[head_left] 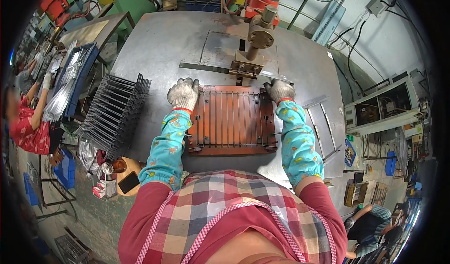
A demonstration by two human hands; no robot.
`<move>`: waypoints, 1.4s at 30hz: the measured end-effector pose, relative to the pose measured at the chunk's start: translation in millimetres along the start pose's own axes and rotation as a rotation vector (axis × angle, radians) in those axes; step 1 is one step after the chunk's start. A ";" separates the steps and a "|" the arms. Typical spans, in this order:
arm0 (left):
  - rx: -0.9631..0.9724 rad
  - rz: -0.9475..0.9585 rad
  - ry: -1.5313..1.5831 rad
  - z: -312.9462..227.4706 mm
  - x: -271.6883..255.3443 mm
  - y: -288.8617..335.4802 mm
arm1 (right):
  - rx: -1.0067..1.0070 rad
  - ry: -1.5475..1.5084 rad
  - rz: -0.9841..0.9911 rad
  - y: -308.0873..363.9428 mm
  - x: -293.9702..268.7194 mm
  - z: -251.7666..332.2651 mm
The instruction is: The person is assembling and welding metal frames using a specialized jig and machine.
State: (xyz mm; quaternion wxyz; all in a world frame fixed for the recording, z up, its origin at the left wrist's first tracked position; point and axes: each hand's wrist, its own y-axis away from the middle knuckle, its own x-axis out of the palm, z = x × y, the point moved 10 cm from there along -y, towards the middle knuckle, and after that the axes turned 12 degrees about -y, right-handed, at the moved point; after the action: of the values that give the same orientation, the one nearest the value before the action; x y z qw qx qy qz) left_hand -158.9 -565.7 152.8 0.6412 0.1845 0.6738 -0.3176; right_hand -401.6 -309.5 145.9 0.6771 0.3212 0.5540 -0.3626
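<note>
Two far corners of the rust-red plate have your left hand and right hand beside them, fingers curled; whether either grips, I cannot tell. Your wire rack lies on the plate, probably light, stiff, slick; hold its outer side rods. Its bars are thin, straight metal.
</note>
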 end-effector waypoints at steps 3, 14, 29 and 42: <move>-0.030 0.000 0.054 6.5 8.1 -0.5 | 0.198 -0.418 -0.022 12.3 9.3 -19.9; 0.068 0.036 0.183 -6.0 1.0 1.2 | 0.117 -1.082 -0.324 39.6 0.8 -28.6; 0.009 -0.139 0.297 13.2 -43.7 49.7 | 0.028 -0.528 -0.280 64.5 -5.5 -25.6; -0.110 0.552 0.783 14.4 18.5 99.4 | -0.168 -1.194 -0.373 96.4 -109.6 26.1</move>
State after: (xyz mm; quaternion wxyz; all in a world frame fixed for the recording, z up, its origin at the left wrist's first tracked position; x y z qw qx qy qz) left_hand -85.0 -505.7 116.0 0.4086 0.4280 0.8061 -0.0060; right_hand -319.9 -265.4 261.6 0.8180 -0.0929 0.1540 -0.5464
